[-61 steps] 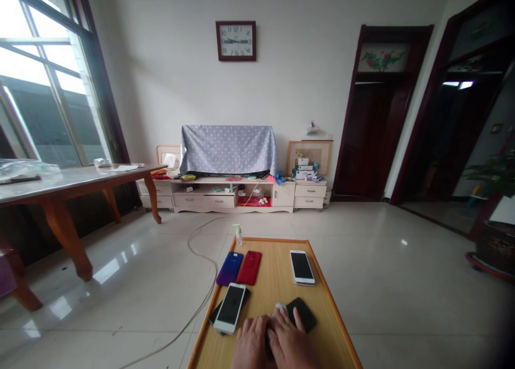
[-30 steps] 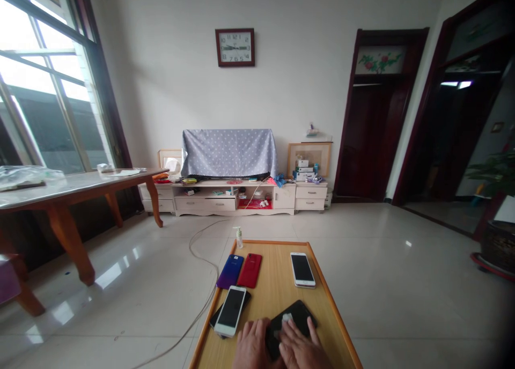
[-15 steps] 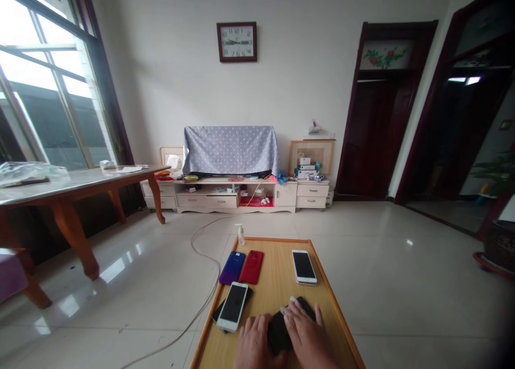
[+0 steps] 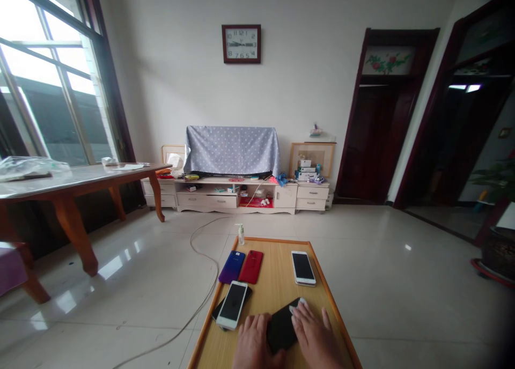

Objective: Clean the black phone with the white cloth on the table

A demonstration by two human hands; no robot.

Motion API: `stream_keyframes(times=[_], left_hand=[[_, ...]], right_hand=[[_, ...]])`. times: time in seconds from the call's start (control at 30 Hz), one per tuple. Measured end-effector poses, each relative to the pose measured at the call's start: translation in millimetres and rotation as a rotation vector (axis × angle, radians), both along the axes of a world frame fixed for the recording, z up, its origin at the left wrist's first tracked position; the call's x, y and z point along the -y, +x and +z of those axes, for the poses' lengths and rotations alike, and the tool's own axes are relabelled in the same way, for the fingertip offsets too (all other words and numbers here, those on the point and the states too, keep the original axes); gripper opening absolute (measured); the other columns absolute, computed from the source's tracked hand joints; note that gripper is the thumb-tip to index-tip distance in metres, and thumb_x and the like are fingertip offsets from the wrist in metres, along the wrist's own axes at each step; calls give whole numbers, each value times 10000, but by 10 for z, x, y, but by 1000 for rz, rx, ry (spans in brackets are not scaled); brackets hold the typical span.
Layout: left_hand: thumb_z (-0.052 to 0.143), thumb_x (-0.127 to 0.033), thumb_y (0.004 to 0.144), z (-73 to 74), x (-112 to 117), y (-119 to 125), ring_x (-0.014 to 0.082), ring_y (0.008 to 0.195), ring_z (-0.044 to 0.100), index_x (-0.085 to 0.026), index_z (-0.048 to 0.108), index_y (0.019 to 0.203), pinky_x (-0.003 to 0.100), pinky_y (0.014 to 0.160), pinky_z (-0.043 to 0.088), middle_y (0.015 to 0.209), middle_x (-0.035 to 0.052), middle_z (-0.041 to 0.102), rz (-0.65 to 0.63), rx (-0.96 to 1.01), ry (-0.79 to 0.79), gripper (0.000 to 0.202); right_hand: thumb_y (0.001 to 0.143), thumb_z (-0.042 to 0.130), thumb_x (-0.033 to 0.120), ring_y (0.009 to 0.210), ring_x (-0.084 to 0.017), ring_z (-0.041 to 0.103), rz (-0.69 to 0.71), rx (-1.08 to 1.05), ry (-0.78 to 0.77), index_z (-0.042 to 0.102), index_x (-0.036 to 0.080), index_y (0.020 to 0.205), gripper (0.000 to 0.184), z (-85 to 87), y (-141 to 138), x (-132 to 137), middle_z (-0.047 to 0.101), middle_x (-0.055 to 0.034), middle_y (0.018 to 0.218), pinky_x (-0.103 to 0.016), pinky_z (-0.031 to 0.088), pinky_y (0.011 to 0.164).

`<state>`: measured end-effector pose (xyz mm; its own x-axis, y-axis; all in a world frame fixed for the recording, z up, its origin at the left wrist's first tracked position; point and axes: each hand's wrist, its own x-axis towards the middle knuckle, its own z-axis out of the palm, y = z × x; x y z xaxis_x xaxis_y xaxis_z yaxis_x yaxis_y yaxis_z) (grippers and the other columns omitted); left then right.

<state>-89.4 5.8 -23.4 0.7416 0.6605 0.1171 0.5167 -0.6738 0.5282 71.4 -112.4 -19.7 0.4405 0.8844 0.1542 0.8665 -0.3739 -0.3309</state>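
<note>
The person's left grip (image 4: 253, 341) lies open and flat on the worktop (image 4: 277, 267), its edge against a black smartphone (image 4: 280, 326) that sits at a slant between the two hands. The right grip (image 4: 316, 339) is spread over the phone's upper right corner, its fingers pinching a small white wad (image 4: 300, 304), probably tissue or cloth, against the dark surface. Just left of the left grip, a white-framed smartphone (image 4: 232, 305) lies partly over a dark phone (image 4: 220, 311). Farther ahead of the grips, a purple-blue smartphone (image 4: 232, 267) and a red smartphone (image 4: 250, 267) lie side by side, with a white-edged smartphone (image 4: 303, 268) off to the right. Beyond them, a small pump bottle (image 4: 240, 234) stands just past the worktop's far edge.
</note>
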Motion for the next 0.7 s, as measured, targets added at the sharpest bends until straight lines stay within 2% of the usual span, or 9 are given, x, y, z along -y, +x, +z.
stream_keyframes(times=[0.07,0.17,0.23,0.3,0.4,0.53,0.6,0.7], left_hand=[[704,-403,650,9,10,-5,275,1145,534,-252,603,1203,365,983,374,1186,52,672,6,4,3,582],[652,-376,711,27,37,-19,269,1130,538,-255,610,1184,357,976,377,1177,57,673,17,24,6,490],[634,-369,737,50,65,-31,271,1125,539,-253,615,1174,356,975,376,1170,62,672,20,46,5,453],[645,-386,738,80,94,-40,276,1112,539,-253,622,1152,359,964,377,1147,62,673,22,72,13,435],[683,-390,700,112,123,-43,273,1089,538,-260,627,1126,356,937,378,1116,48,674,23,85,31,449],[670,-395,711,94,123,-37,269,1095,538,-261,626,1133,356,933,374,1126,48,671,37,45,36,445],[672,-403,708,64,109,-36,274,1108,536,-257,624,1144,358,948,371,1137,56,669,34,49,32,462],[692,-427,690,13,82,-36,281,1129,532,-256,620,1161,361,982,365,1159,62,667,31,57,26,506]], right_hand=[[1044,354,499,1431,-351,420,-3,-1,-19,621,271,1396,498,-23,-41,13,523,-100,1481,-683,206,1198],[1025,402,532,1408,-360,453,139,-55,-10,638,272,1380,499,-37,-234,15,529,-110,1470,-666,219,1202],[1046,362,509,1400,-335,473,195,-131,19,649,291,1364,481,1,-335,23,552,-91,1459,-659,188,1212],[1071,295,484,1399,-296,485,167,-231,72,644,306,1365,490,64,-351,39,575,-67,1450,-637,170,1222],[1075,298,490,1394,-251,496,102,-321,196,624,305,1384,486,117,-258,67,583,-52,1450,-547,240,1229],[1055,376,460,1388,-256,500,108,-174,304,597,269,1418,466,9,-144,107,550,-74,1472,-456,378,1180],[1040,411,431,1382,-282,500,144,-51,270,594,265,1422,455,-106,-125,122,541,-81,1471,-483,405,1159],[1013,471,419,1331,-318,546,234,76,134,627,275,1386,429,-298,-110,120,556,-88,1437,-546,426,1131]])
